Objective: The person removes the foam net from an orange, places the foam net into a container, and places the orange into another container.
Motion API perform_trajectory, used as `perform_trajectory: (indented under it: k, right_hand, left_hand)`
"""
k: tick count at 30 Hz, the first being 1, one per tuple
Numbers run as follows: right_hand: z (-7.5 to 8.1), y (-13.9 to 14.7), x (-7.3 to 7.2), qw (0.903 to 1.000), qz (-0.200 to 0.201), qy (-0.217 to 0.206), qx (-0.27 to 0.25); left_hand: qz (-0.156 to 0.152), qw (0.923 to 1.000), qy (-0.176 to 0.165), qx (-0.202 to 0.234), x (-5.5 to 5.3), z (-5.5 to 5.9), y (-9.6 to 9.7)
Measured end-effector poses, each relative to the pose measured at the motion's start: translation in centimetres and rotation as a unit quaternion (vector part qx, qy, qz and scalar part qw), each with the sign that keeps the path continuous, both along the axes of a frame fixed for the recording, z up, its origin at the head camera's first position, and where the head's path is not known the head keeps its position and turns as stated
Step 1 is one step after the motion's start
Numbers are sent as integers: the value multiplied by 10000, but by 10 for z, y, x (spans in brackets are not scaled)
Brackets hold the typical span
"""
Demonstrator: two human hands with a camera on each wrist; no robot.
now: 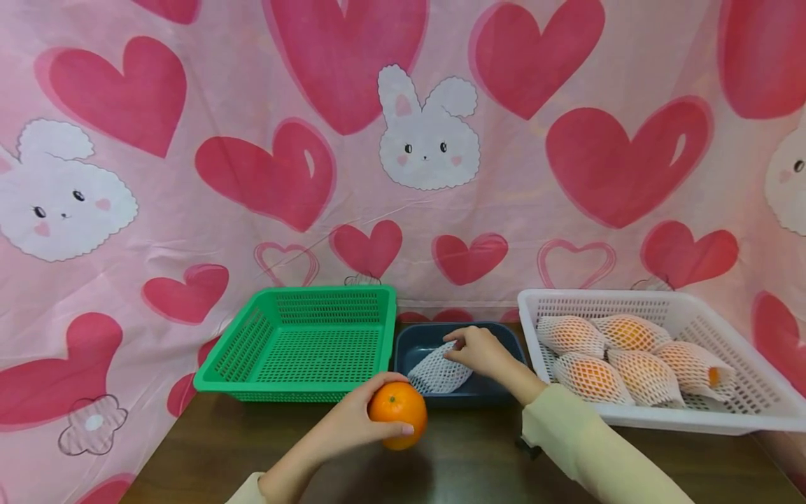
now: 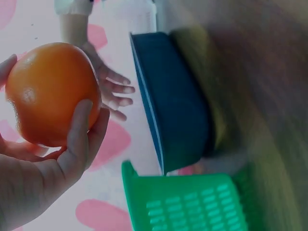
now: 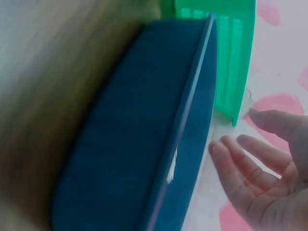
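Observation:
My left hand [image 1: 352, 420] grips a bare orange [image 1: 403, 402], thumb across its front and fingers behind, in front of the dark blue tray [image 1: 491, 399]. The left wrist view shows the same orange [image 2: 53, 96] held up among curled fingers. A white foam net sleeve [image 1: 437, 372] lies in the tray, with no fruit seen in it. Over the tray, my right hand [image 1: 481, 350] overlaps the sleeve's upper end in the head view. Its fingers [image 3: 240, 168] are loosely spread and hold nothing in the right wrist view, where a bit of the sleeve shows below them inside the tray.
Left of the tray stands a green plastic basket [image 1: 296, 388] with nothing seen inside. At right, a white basket [image 1: 724, 416] holds several oranges [image 1: 588, 374] in foam nets. Everything stands on a dark wooden table [image 1: 466, 462]. A pink heart-patterned cloth [image 1: 352, 189] hangs behind.

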State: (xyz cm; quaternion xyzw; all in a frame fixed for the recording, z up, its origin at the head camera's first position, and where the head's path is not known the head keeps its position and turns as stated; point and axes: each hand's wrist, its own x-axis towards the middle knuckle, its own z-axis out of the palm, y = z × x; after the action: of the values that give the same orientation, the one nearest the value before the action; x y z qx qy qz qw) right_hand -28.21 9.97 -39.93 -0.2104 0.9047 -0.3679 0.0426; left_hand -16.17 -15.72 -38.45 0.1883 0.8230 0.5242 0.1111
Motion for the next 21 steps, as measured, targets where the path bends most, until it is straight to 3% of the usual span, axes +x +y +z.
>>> perform_trajectory:
  k: [4,10,15,21]
  right_hand:
    - [-11,-15,3,9958,98,-385,-821]
    - [-23,-42,6,9803,238,-936,-1725]
    - [-26,-65,9,9602,252,-1502,-2342]
    - [-30,-86,16,9289,184,-2110,-3038]
  left_hand:
    - [187,9998,-50,90,-3,8,-10]
    - [603,9980,177,-42,-10,22,-29]
    - [1004,9946,260,32,-19,30,-47]
    - [1367,9904,190,112,-27,28,-64]
